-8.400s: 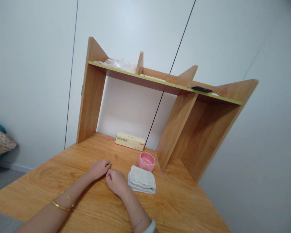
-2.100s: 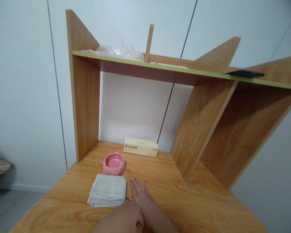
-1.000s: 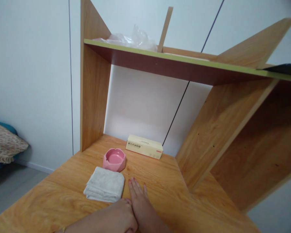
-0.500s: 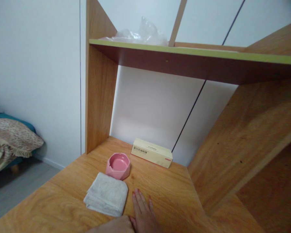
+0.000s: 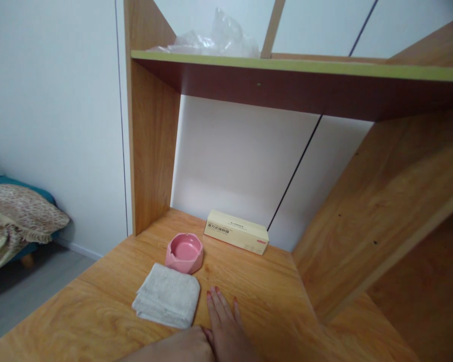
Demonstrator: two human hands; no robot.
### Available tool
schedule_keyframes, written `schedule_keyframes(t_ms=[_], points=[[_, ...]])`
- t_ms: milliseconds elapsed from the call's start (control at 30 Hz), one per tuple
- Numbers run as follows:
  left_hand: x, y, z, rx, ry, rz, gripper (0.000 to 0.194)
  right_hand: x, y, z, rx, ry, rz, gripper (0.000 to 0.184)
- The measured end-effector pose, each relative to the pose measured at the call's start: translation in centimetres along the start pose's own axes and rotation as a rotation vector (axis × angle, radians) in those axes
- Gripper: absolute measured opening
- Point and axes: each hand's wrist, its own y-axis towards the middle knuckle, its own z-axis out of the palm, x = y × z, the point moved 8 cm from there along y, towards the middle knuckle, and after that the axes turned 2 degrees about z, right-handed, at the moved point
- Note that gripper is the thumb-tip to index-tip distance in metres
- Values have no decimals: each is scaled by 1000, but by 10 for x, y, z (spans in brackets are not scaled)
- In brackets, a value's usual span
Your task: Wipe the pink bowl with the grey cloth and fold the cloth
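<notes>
My right hand (image 5: 228, 329) lies flat, palm down, on the wooden desk, its fingers stretched forward and holding nothing. From the lower left comes my left hand (image 5: 191, 344), its rounded back against the thumb side of the right hand; its fingers are hidden. Just left of my right fingertips is a folded grey cloth (image 5: 168, 294). Behind the cloth stands a pink faceted ashtray (image 5: 184, 264), close to the cloth's far edge. Further back, near the wall, rests a long cream box (image 5: 236, 234) with dark printed characters.
The wooden desk (image 5: 275, 311) has side panels left and right. Above it runs a shelf (image 5: 287, 63) with a yellow-green edge, carrying a crumpled clear plastic bag (image 5: 226, 37). At far left, a patterned blanket (image 5: 22, 213) covers a teal piece of furniture.
The view has tilted down slightly, so the shelf and desk items sit higher in the picture. Slightly more of both hands shows. The cloth, ashtray and box stay in place.
</notes>
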Motion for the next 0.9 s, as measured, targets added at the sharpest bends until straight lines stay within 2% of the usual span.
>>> schedule_keyframes(t_ms=[133,233,367,467,633,900], points=[[-4,9,-2,13,37,37,19,17,-7,-20,32,20,51,50],[-12,8,-13,5,74,46,12,28,-13,-35,85,24,74,53],[-26,6,-29,13,151,77,18,39,-20,-49,119,31,55,54],[-32,7,-35,16,159,102,17,37,-22,-46,111,18,61,53],[-29,9,-35,23,117,40,11,26,-17,-36,-11,59,70,51],[-30,7,-42,-18,101,3,11,26,-18,-34,-7,97,94,50]])
